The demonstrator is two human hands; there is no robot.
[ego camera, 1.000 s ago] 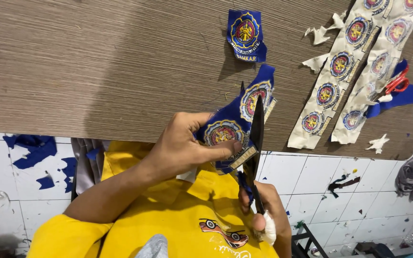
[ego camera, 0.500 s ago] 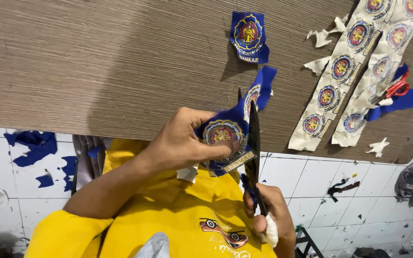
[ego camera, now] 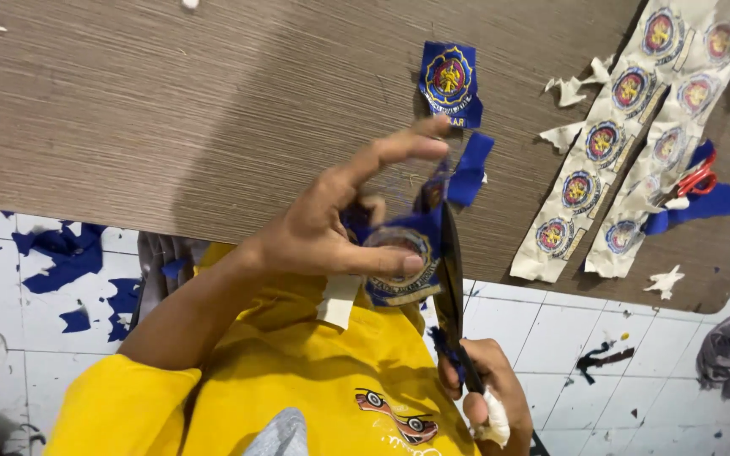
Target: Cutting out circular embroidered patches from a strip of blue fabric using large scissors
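On the far left, blue fabric scraps [ego camera: 65, 257] are lying on the white tiled floor [ego camera: 10, 295] below the edge of the wood-grain counter [ego camera: 171, 110]. The left hand [ego camera: 331, 232] is pinching a round embroidered blue patch [ego camera: 399, 270] between thumb and fingers, index finger lifted, a pale backing strip [ego camera: 337, 300] dangling beneath it. Dark scissors [ego camera: 448, 287] are biting along the patch's rim, their handles gripped by the right hand [ego camera: 483, 397], which is closed on them and wearing a white wrap on one finger. To trim cleanly, I would judge it best to rotate the patch into the blades rather than swing the scissors, keeping fingertips behind the cut. Further right, a finished shield-shaped patch [ego camera: 449, 83] is resting flat, then pale uncut strips of badges [ego camera: 610, 169], and red-handled scissors [ego camera: 696, 181] on blue cloth.
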